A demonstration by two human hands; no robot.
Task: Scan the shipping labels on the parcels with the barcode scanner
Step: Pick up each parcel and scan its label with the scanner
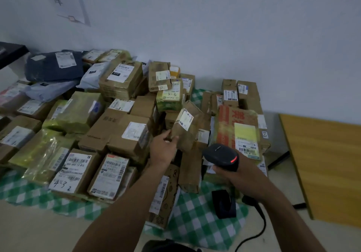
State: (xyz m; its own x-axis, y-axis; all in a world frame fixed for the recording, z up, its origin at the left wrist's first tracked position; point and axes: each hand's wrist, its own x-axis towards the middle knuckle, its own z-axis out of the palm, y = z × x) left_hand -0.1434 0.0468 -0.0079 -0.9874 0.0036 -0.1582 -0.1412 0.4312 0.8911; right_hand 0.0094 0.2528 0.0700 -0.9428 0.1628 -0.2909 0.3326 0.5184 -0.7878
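Note:
My left hand (163, 149) grips the lower end of a small brown cardboard parcel (187, 131) and holds it tilted above the pile, its white shipping label (185, 119) facing up. My right hand (232, 173) holds a black barcode scanner (221, 157) just right of and below that parcel; a red light glows on the scanner's head. The scanner's black cable (256, 226) trails down toward the floor.
Several labelled cardboard boxes and plastic mailers are heaped on a green-and-white checked cloth (197, 218) against a white wall. A black scanner stand (223, 205) sits on the cloth near my right arm. A wooden table (328, 165) stands at the right.

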